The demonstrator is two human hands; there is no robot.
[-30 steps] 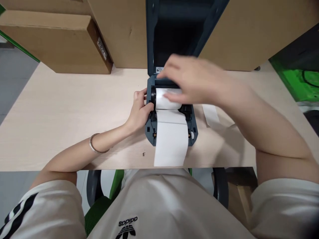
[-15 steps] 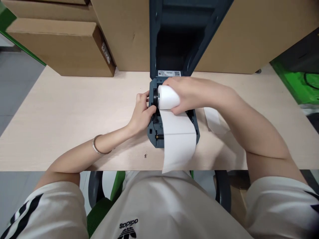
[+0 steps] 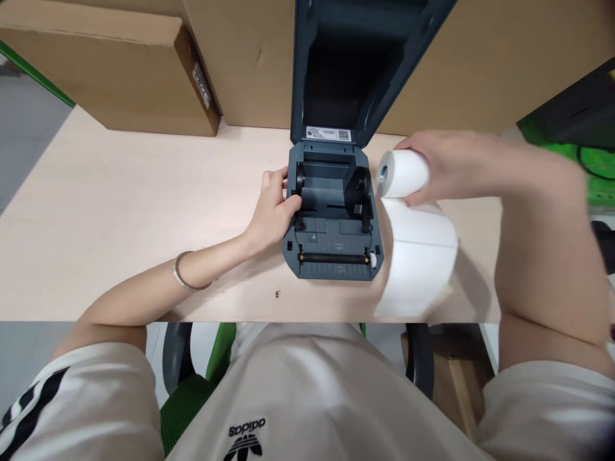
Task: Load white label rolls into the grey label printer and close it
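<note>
A dark blue label printer stands on the wooden table with its lid raised, and its roll bay is bare. My left hand grips the printer's left wall, fingers curled over the edge beside the roll holder. My right hand holds a white label roll just right of the printer, above the table. A loose tail of white labels hangs from the roll down to the table's front edge.
Cardboard boxes stand along the back of the table on both sides of the lid. A green object sits at the far right. A small dark speck lies near the front edge. A chair shows below the table.
My right hand closed on the label roll, lifted it out of the printer and carried it to the right, with the paper tail trailing. My left hand stayed on the printer's left side.
</note>
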